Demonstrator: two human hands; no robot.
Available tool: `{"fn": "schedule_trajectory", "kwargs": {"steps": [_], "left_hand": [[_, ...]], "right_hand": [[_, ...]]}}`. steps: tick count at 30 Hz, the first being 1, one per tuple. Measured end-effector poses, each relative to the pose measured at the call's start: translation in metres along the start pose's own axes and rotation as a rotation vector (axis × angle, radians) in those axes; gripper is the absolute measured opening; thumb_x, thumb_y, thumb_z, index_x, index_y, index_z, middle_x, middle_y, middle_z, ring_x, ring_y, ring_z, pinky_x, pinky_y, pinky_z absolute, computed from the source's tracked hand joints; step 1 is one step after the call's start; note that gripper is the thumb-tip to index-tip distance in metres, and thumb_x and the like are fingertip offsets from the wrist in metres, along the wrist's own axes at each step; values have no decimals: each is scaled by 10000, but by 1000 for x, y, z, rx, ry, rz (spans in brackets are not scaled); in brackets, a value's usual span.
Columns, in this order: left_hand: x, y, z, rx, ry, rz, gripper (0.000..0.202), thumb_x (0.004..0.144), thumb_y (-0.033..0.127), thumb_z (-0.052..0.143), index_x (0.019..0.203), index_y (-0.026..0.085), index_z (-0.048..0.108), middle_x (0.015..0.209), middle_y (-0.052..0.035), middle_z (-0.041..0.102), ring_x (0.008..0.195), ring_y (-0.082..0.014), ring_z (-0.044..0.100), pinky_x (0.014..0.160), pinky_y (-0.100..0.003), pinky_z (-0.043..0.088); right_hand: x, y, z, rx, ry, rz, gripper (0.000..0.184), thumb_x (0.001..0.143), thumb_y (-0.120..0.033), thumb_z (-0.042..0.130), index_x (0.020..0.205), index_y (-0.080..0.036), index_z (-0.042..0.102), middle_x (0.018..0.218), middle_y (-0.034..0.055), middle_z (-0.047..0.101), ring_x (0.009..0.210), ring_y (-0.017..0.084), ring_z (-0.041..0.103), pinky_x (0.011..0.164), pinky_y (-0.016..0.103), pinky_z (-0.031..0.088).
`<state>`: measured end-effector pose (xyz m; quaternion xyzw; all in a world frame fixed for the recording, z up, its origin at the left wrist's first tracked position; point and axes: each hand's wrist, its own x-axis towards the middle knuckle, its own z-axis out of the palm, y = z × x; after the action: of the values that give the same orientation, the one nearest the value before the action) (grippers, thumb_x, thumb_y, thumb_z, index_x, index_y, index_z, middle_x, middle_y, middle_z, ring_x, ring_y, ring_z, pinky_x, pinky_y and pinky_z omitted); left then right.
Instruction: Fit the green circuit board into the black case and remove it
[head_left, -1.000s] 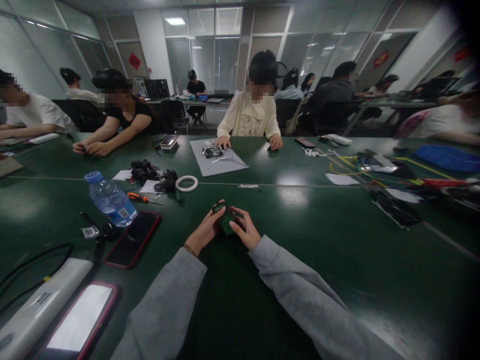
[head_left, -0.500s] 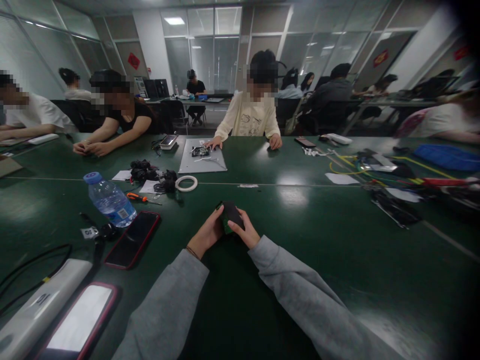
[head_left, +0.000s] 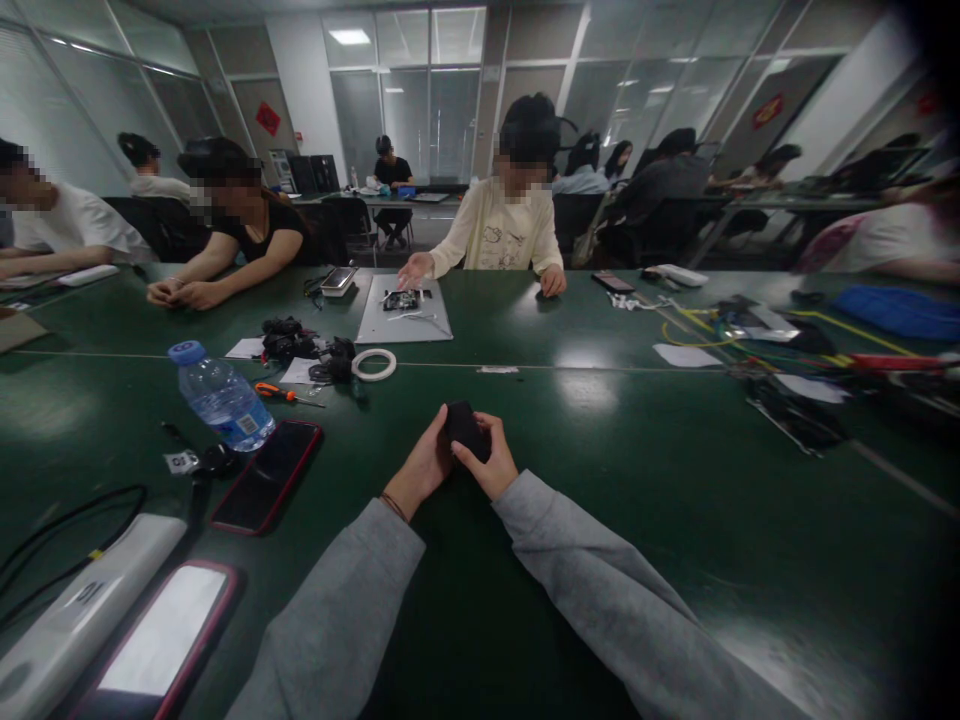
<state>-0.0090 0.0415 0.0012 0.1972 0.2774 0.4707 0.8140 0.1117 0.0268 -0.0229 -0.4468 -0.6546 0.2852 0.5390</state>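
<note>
One black object (head_left: 465, 428) on my remote feed, gripped between left hand (head_left: 426, 465) and right hand (head_left: 496, 458), over the green worktop (head_left: 585, 480), bottle (head_left: 225, 400) and orange-handled screwdriver (head_left: 276, 393) off left.

On the green table (head_left: 675, 480), we note at left a bottle (head_left: 225, 400) beside a dark phone (head_left: 268, 478), with an orange screwdriver (head_left: 279, 393) just right of the bottle. Nearer us lie a white case (head_left: 97, 600) and a second phone (head_left: 169, 625), its screen bright. Farther off, we mark a white ring (head_left: 375, 378) beside bundled cables (head_left: 289, 342) and a grey board (head_left: 375, 325) before a seated person (head_left: 517, 225); at right, a paper (head_left: 686, 356) and a blue bundle (head_left: 896, 313).
</note>
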Motion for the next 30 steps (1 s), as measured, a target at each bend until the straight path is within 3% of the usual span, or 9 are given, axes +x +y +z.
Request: {"fn": "schedule_trajectory", "kwargs": {"steps": [6, 12, 14, 19, 23, 26, 28, 30], "left_hand": [[1, -1, -1, 8, 45, 19, 510, 764, 578, 507, 1030, 156, 615, 927, -90, 664, 902, -206, 612, 838, -317, 469], [5, 3, -8, -55, 15, 60, 568, 775, 624, 436, 1011, 137, 609, 962, -113, 659, 921, -213, 611, 811, -323, 478], [5, 5, -10, -91, 25, 69, 578, 787, 627, 405, 1022, 137, 600, 985, -117, 654, 930, -218, 609, 799, -333, 480], [4, 8, -11, -169, 43, 16, 554, 789, 607, 405, 1008, 136, 598, 927, -104, 661, 881, -219, 620, 759, -345, 489], [2, 9, -9, -177, 101, -18, 493, 765, 583, 466, 938, 145, 612, 771, -67, 655, 779, -202, 627, 733, -337, 495], [0, 11, -8, -186, 100, -19, 463, 764, 570, 479, 906, 150, 616, 731, -51, 645, 728, -187, 624, 725, -330, 496], [-2, 12, -8, -203, 69, -18, 459, 767, 564, 478, 899, 146, 616, 737, -51, 646, 713, -182, 622, 721, -327, 496], [-2, 12, -8, -215, 63, -17, 458, 770, 558, 476, 902, 143, 616, 744, -53, 647, 707, -181, 622, 718, -328, 496]], "right_hand": [[0, 1, -2, -86, 37, -86, 505, 764, -387, 602, 1177, -179, 398, 1124, 108, 450, 1039, 235, 472, 918, 423, 420], [2, -3, -8, -101, 246, -59, 528, 790, -423, 578, 1207, -167, 380, 1121, 117, 448, 1013, 229, 480, 899, 414, 424], [4, 0, -10, -50, 266, 9, 551, 785, -459, 577, 1205, -163, 378, 1077, 114, 478, 962, 223, 507, 854, 403, 449], [6, 14, -11, 76, 198, 209, 608, 762, -540, 576, 1203, -162, 396, 960, 92, 543, 855, 212, 556, 762, 381, 486], [7, 15, -12, 62, 78, 102, 523, 865, -510, 441, 1284, -201, 396, 1157, 99, 514, 997, 211, 528, 886, 408, 445], [9, 11, -15, 11, 42, -6, 464, 919, -445, 359, 1329, -229, 379, 1333, 57, 402, 1198, 203, 407, 1042, 423, 313], [11, 9, -16, -27, 35, -54, 428, 938, -412, 320, 1314, -229, 412, 1330, 45, 412, 1232, 195, 373, 1070, 419, 272], [11, 9, -17, -82, 39, -79, 414, 942, -403, 300, 1285, -230, 455, 1265, 60, 469, 1177, 200, 423, 1041, 426, 313]]}}
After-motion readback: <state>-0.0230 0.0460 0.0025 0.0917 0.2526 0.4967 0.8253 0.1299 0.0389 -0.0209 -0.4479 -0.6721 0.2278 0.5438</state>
